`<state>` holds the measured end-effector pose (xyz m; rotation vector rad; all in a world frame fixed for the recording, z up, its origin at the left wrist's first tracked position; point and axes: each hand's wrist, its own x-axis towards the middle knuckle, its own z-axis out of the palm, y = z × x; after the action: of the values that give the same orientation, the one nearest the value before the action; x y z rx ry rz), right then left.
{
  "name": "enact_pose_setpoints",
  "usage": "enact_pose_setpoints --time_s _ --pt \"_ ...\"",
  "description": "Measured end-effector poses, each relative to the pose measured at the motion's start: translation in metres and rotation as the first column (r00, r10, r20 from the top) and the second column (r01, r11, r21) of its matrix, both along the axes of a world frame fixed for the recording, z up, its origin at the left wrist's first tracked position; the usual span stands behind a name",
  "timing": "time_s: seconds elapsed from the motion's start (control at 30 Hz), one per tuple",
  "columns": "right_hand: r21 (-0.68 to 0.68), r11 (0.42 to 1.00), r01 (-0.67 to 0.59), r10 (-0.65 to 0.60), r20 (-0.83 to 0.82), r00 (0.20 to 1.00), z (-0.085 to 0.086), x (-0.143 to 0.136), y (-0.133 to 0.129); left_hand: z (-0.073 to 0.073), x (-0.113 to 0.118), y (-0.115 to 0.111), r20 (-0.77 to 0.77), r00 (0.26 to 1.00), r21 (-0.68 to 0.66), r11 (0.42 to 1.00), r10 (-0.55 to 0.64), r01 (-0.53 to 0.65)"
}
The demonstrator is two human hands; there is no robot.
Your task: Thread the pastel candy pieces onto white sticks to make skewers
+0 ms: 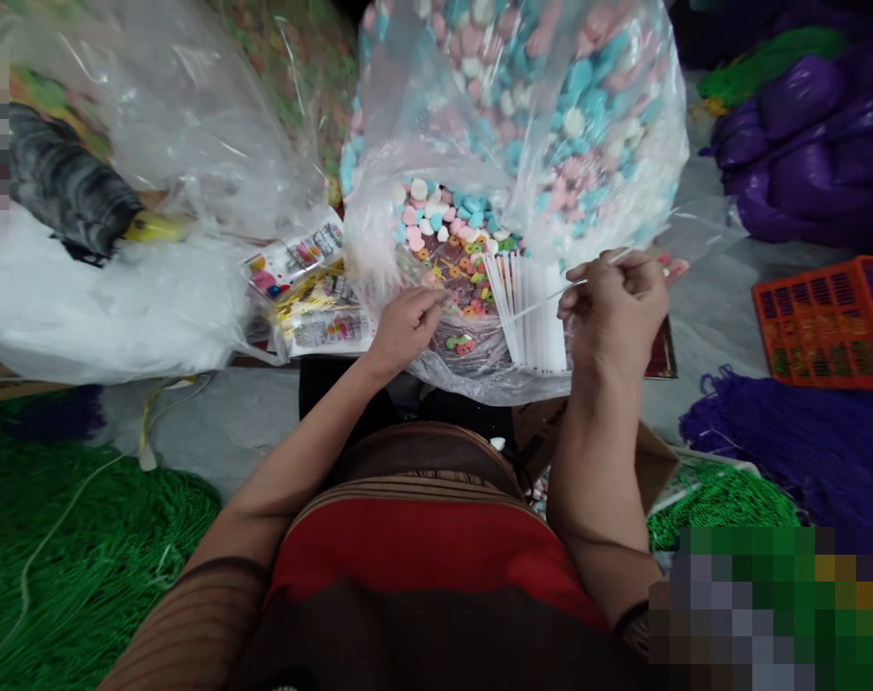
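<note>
My right hand (618, 305) pinches a thin white stick (544, 303), which slants down to the left over a row of similar white sticks (541, 336). On the worktop's left side, my left hand (408, 328) has its thumb and fingers drawn together beside colourful ring candies (472, 305); whatever they may hold is too small to make out. Pink, blue and white candies (436, 216) spill from the mouth of a big clear plastic bag (508, 106) behind the rings. Clear plastic film (472, 369) lies under the sticks and rings.
Printed candy packets (328, 321) lie left of my left hand. A co-worker's grey sleeve (73, 182) and yellow-tipped hand reach over a white plastic bag (106, 297). Green strands (83, 537) cover the left floor. At right are an orange crate (817, 331) and purple strands (789, 441).
</note>
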<state>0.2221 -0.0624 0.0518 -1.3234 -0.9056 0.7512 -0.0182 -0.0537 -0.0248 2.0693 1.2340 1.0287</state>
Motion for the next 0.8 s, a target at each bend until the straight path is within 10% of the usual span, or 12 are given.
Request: enact_pose_setpoints --time_s 0.2,0.4,0.8 --pt "0.036 0.987 -0.156 0.158 -0.383 0.910 0.003 -0.023 -0.018 0.032 0.017 -0.018 0.368 0.916 -0.031 0.983 -0.159 0.183" --pt "0.066 0.980 -0.186 0.194 -0.506 0.841 -0.011 -0.040 -0.033 0.050 0.030 -0.032 0.673 0.739 -0.291 0.915 -0.011 0.278" --pt "-0.032 0.982 -0.188 0.143 -0.533 0.834 -0.028 -0.036 -0.043 0.052 0.033 -0.036 0.628 0.768 -0.329 0.937 0.123 0.119"
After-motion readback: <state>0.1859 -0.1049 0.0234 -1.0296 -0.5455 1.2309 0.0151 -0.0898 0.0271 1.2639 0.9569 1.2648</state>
